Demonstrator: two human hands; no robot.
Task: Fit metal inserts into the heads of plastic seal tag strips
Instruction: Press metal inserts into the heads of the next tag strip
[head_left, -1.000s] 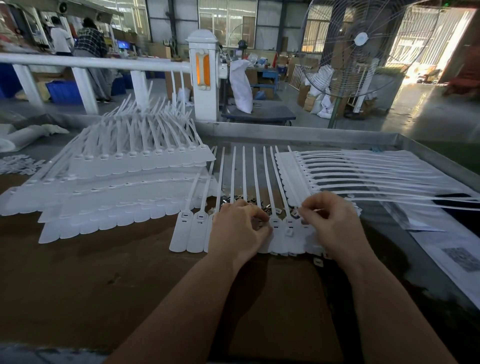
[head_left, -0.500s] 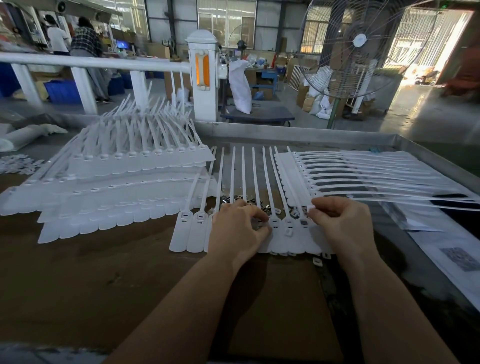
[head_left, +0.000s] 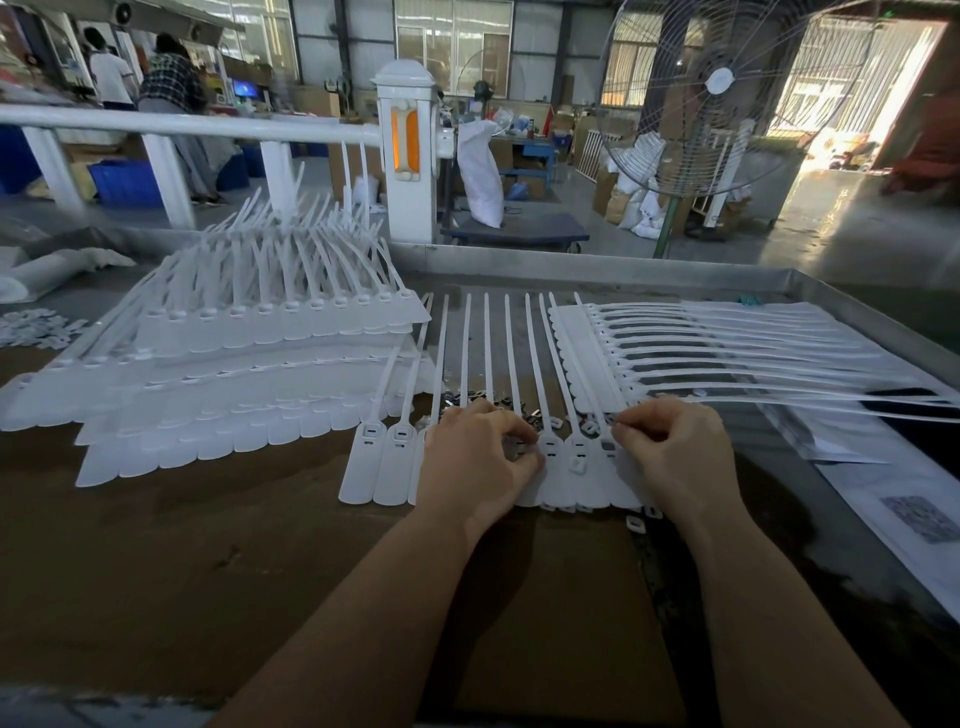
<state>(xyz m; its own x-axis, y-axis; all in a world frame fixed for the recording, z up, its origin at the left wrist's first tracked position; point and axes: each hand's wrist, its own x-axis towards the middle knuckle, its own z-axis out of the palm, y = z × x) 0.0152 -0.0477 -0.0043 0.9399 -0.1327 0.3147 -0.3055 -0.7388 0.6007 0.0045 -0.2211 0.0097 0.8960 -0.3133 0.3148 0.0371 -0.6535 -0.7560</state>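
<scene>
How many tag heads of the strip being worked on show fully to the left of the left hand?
2. One at the strip's left end, the other beside it, nearer the left hand. A third peeks out at the hand's edge; more may lie under it.

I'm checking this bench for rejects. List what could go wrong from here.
1. A loose cap lies on the strip heads between the left hand and right hand; a nudge could knock it off.
2. Two caps already lie off the strip and may get lost.
3. The inserts lie scattered under the tails and could snag.
</scene>
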